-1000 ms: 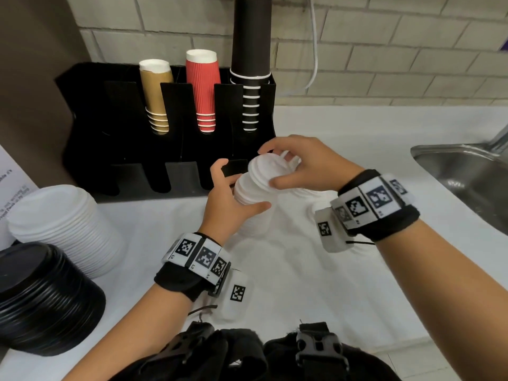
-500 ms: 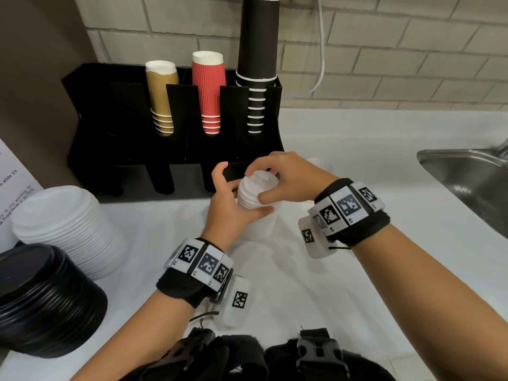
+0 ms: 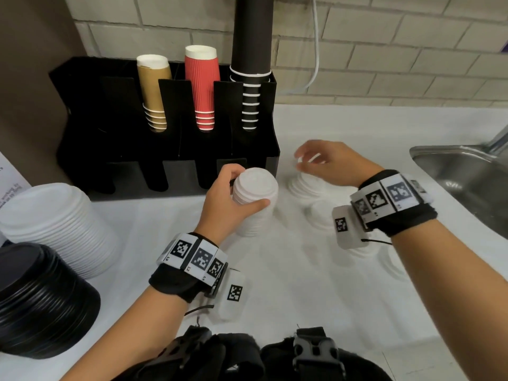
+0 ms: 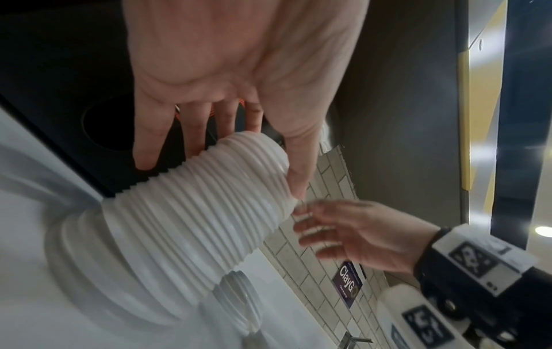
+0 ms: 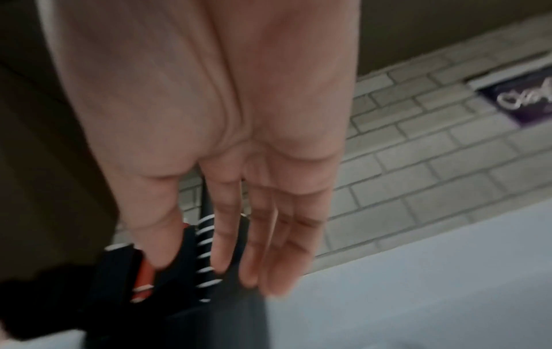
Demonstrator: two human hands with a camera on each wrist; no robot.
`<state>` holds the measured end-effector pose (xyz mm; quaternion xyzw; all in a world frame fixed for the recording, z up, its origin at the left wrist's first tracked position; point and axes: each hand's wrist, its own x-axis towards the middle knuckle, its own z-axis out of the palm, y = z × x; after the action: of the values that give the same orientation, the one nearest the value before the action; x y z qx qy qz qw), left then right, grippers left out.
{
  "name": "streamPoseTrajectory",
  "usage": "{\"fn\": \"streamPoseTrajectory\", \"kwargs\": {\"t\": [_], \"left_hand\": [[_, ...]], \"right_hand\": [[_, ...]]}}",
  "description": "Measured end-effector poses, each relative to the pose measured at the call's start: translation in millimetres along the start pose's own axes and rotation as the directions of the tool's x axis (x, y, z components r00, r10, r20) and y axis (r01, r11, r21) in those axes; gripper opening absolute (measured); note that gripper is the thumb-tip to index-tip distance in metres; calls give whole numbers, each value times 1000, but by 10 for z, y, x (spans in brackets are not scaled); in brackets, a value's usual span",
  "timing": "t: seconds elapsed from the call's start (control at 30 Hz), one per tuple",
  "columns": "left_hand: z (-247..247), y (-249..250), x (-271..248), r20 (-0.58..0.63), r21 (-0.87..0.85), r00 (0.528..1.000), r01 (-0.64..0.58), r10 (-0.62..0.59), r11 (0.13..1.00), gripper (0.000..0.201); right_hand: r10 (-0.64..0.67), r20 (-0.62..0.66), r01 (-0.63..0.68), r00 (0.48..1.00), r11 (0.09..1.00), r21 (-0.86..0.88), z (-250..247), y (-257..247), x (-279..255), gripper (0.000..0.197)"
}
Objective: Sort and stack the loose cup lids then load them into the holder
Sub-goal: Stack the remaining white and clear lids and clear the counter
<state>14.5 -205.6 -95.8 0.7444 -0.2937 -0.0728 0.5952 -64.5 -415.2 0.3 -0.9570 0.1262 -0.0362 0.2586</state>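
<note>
My left hand (image 3: pixel 247 188) grips a tall stack of small white lids (image 3: pixel 255 199) standing on the white counter, just in front of the black holder (image 3: pixel 110 119). In the left wrist view the thumb and fingers (image 4: pixel 143 155) wrap the ribbed stack (image 4: pixel 194 224) near its top. My right hand (image 3: pixel 302 162) hovers open, fingers spread, just above a shorter stack of white lids (image 3: pixel 308 187) to the right. In the right wrist view its fingers (image 5: pixel 254 259) are straight and hold nothing.
The holder's upper slots carry brown (image 3: pixel 154 86), red (image 3: pixel 202 86) and black cups (image 3: pixel 251 64). Big stacks of white lids (image 3: pixel 52 224) and black lids (image 3: pixel 38 303) stand at the left. Loose white lids (image 3: pixel 321 213) lie under my right wrist. A steel sink (image 3: pixel 467 182) is at the right.
My right hand has let go of the top of the held stack and moved right, opening over the shorter stack. The left hand keeps its grip on the tall stack.
</note>
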Motion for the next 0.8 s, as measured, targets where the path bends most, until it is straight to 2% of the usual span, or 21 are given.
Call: {"fn": "streamPoseTrajectory", "kwargs": {"t": [0.07, 0.13, 0.2, 0.27, 0.33, 0.47, 0.63, 0.73, 0.8], "left_hand": [[-3, -1, 6, 6, 3, 1000, 4, -4, 1000, 60], [-9, -6, 2, 2, -5, 1000, 6, -6, 1000, 60], [-16, -12, -3, -1, -9, 1000, 7, -7, 1000, 60], [-17, -15, -10, -1, -8, 1000, 9, -9, 1000, 59], [-23, -22, -19, 3, -10, 1000, 9, -9, 1000, 59], [-34, -34, -28, 10, -9, 1000, -16, 16, 1000, 60], [-28, -45, -19, 14, -8, 1000, -20, 20, 1000, 61], [-23, -53, -20, 0, -4, 1000, -22, 22, 1000, 61], [-13, -59, -25, -10, 1, 1000, -20, 20, 1000, 62]], "right_hand": [[151, 109, -123, 983, 965, -230, -77, 203, -45, 31], [304, 225, -184, 926, 882, -433, -64, 365, -103, 45], [384, 301, -210, 873, 852, -480, 9, 466, -165, 60], [381, 321, -201, 867, 857, -475, 123, 544, -195, 74], [356, 310, -178, 882, 859, -479, 246, 613, -184, 79], [342, 297, -183, 892, 872, -455, 386, 700, -106, 71], [299, 313, -126, 901, 873, -471, 398, 690, -42, 59], [237, 282, -116, 930, 915, -387, 273, 587, -14, 56], [167, 250, -108, 954, 966, -233, 143, 440, -12, 54]]}}
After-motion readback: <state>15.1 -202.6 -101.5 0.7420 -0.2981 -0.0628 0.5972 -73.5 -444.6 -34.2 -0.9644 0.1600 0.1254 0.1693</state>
